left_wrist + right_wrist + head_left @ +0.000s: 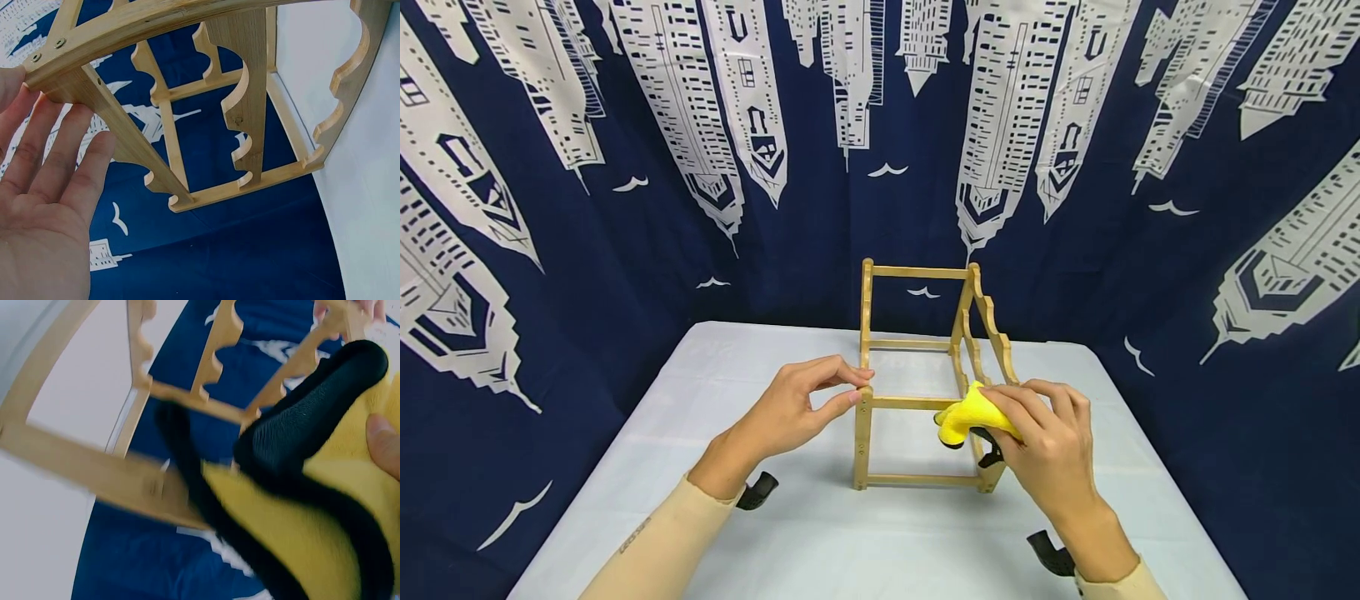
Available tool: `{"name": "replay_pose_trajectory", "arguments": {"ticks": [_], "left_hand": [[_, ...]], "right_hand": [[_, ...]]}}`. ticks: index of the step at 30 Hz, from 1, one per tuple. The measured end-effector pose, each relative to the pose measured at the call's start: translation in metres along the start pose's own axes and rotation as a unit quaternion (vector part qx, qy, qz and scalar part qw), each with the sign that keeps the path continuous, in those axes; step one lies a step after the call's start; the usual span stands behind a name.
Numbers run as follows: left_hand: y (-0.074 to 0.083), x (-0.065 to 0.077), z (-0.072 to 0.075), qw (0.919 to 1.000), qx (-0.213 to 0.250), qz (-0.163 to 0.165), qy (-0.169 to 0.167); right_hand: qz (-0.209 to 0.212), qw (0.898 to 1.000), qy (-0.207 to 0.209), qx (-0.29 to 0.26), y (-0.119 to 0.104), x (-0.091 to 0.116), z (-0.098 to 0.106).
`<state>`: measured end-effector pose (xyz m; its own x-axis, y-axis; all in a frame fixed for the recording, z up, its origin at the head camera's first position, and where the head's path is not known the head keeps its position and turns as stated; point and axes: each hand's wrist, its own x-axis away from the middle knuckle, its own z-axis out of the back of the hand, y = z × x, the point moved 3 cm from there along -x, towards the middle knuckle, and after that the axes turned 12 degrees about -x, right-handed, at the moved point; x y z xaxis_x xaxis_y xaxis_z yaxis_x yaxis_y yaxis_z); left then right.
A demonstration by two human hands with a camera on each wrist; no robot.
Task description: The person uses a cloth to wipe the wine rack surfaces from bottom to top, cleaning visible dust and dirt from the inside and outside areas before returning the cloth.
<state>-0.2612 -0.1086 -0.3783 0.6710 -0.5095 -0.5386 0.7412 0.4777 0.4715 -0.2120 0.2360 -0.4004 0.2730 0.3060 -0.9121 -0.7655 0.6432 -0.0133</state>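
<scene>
A light wooden rack [917,403] with scalloped notched slats stands on the table in front of me. My left hand [793,408] holds its near left corner between thumb and fingertips; the left wrist view has that hand [47,200] at the corner of the wooden frame [156,22], thumb above and fingers below. Bunched in my right hand [1048,446] is a yellow cloth with black edging [970,417], gripped between thumb and fingers at the rack's near right corner. Up close in the right wrist view, the cloth [275,519] overlaps the rack's rail [75,459].
A white-covered table [760,542] carries the rack. Behind and on both sides hangs a dark blue curtain [820,250] printed with white buildings and birds. Black curved pieces [757,491] show beside both wrists.
</scene>
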Motion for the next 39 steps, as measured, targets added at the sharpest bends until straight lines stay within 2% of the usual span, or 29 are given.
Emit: {"name": "replay_pose_trajectory", "arguments": {"ticks": [5, 14, 19, 28, 32, 36, 39], "left_hand": [[0.001, 0.0, 0.001, 1.0, -0.004, -0.006, 0.002], [0.001, -0.001, 0.003, 1.0, -0.006, -0.007, 0.0], [0.0, 0.0, 0.003, 1.0, -0.005, 0.004, -0.003], [0.004, 0.001, 0.0, 0.9999, 0.007, 0.003, -0.012], [0.004, 0.0, 0.002, 0.9997, 0.003, 0.015, -0.02], [0.005, -0.002, 0.002, 0.9994, -0.005, 0.027, -0.021], [0.006, -0.003, 0.0, 0.9993, -0.023, 0.026, -0.012]], "right_hand": [[-0.004, 1.0, -0.001, -0.008, 0.009, 0.003, 0.01], [-0.018, 0.999, 0.005, -0.031, 0.0, -0.002, 0.001], [-0.004, 0.999, -0.002, -0.036, -0.013, -0.012, -0.015], [0.0, 0.999, -0.032, -0.042, -0.051, -0.03, -0.06], [0.013, 0.998, -0.046, -0.041, -0.059, -0.037, -0.072], [0.012, 0.998, -0.05, -0.047, -0.059, -0.038, -0.068], [0.003, 0.997, -0.034, -0.066, -0.057, -0.036, -0.057]]}}
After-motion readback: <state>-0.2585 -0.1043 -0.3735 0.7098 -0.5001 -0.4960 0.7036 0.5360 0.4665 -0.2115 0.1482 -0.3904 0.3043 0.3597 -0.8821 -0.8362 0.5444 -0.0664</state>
